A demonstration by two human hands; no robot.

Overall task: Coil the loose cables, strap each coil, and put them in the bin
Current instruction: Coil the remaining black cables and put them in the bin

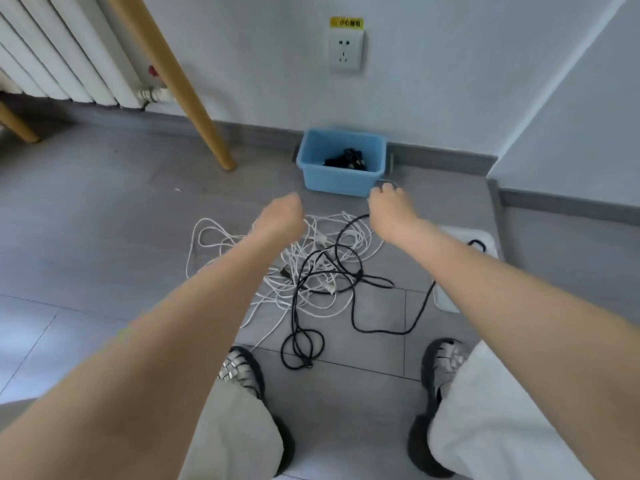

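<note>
A tangle of white cables (311,271) and a black cable (353,306) lies on the grey floor in front of my feet. The blue bin (341,181) stands against the wall beyond it, with a black coil (348,158) inside. My left hand (280,216) hovers over the far left of the tangle, bent down so its fingers are hidden. My right hand (391,206) is just in front of the bin's right corner with its fingers curled. The black cable rises to it, so it appears to grip that cable.
A wooden furniture leg (194,98) slants down left of the bin. A white radiator (59,53) is at the far left, and a wall socket (346,50) sits above the bin. A white flat board (485,237) lies under my right arm. My sandalled feet (242,368) are near the cables.
</note>
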